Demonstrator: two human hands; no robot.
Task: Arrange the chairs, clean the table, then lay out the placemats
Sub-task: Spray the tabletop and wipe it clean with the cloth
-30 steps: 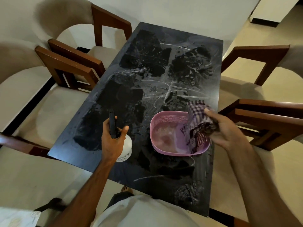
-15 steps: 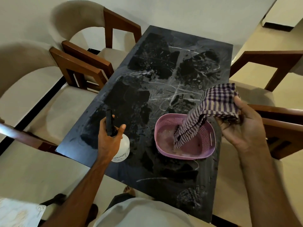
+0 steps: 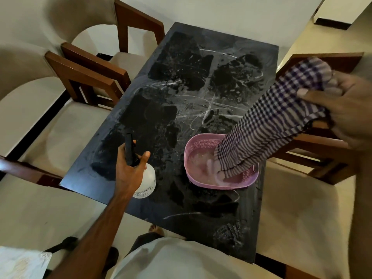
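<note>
The right hand (image 3: 342, 109) grips the purple checked cloth (image 3: 277, 121), which trails down-left into the pink plastic basket (image 3: 201, 143) on the dark smeared counter (image 3: 161, 121), while the left hand (image 3: 130, 168) clasps the white spray bottle (image 3: 148, 178).

Table flanked by chairs

A spray bottle (image 3: 145, 179) is stood on the table (image 3: 203, 81), left of a basket (image 3: 203, 143); a cloth (image 3: 267, 123) is trailed into the basket.
</note>
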